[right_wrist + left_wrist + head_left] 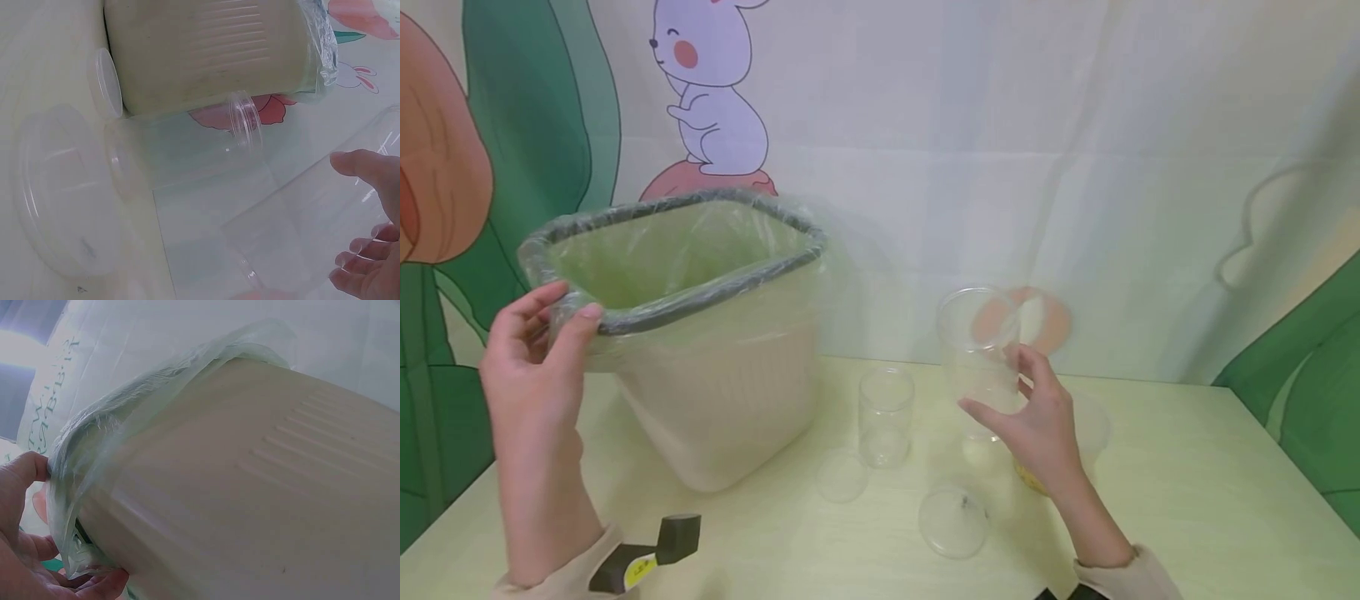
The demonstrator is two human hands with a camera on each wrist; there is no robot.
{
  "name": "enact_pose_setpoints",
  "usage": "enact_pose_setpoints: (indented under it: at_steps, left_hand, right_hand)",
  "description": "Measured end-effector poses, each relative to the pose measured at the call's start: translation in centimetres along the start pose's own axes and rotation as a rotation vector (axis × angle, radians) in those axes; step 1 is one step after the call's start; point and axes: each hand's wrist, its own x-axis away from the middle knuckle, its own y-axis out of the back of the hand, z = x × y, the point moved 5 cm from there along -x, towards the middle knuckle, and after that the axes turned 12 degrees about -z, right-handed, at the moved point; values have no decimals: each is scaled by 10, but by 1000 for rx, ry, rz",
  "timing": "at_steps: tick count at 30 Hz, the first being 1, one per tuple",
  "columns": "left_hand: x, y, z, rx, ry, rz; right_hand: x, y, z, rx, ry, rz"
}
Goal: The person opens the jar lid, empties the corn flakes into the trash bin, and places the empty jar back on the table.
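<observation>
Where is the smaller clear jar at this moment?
In the head view, the smaller clear jar stands upright on the table, between the lined bin on its left and the larger jar in the right hand.

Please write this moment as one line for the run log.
left grip: holds lined bin rim | right grip: holds large clear container | table: smaller clear container, small lid, large lid, partly hidden container
</observation>
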Motion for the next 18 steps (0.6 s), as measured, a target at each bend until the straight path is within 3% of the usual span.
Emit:
enact_pose_setpoints:
  at_steps: [9, 18]
  left_hand:
    - [0, 1, 0, -1, -6, -8]
    - [0, 0, 0, 19, -13, -5]
  right_hand:
    - [3, -6, -6, -51, -96, 39]
    - [5, -12, -14, -48, -131, 55]
